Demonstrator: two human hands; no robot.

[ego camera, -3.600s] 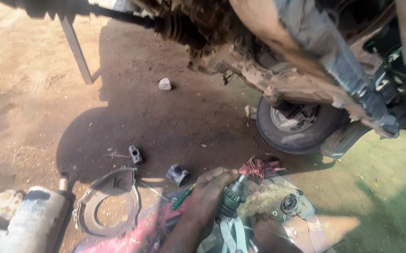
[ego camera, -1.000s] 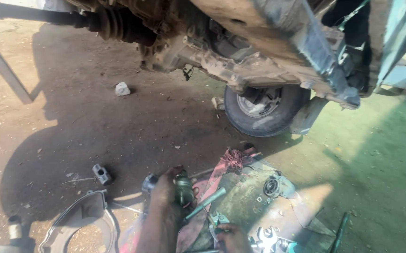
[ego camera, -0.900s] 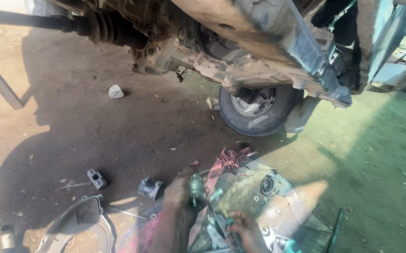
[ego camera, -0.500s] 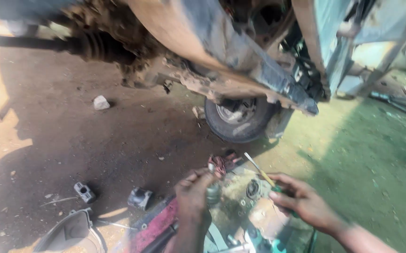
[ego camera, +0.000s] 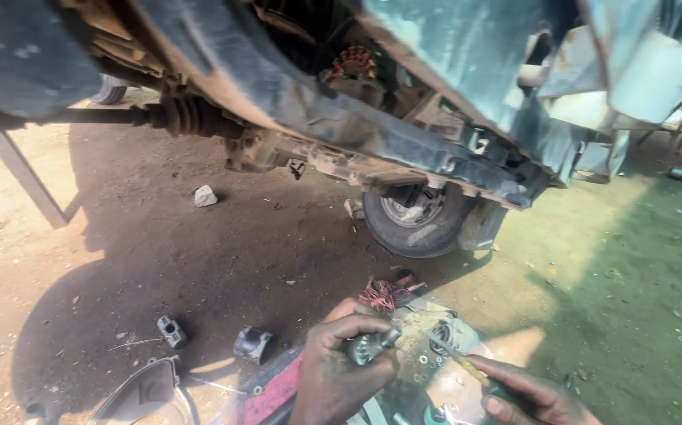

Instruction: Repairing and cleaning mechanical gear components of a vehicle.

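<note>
Hands work low in the middle of the frame over a littered patch of dirt ground (ego camera: 160, 260). The left hand (ego camera: 341, 370) is closed around a small grey metal part (ego camera: 368, 345), fingers wrapped over it, at bottom centre. The right hand (ego camera: 534, 397), at the lower right edge, grips a green-handled screwdriver (ego camera: 467, 366) whose thin shaft slants up and left, its tip just beside the metal part. Under the hands lies a dusty sheet with washers (ego camera: 427, 364) scattered on it, and a bundle of red wires (ego camera: 380, 295) sits just above. Left of the hands, a small dark cylinder (ego camera: 253, 344) and a little grey block (ego camera: 172, 330) rest on the ground, well apart from a pale stone (ego camera: 205, 196) further up. Across the top hangs the raised underside of a vehicle (ego camera: 372, 118), with one tyre (ego camera: 420, 220) at centre right.
</note>
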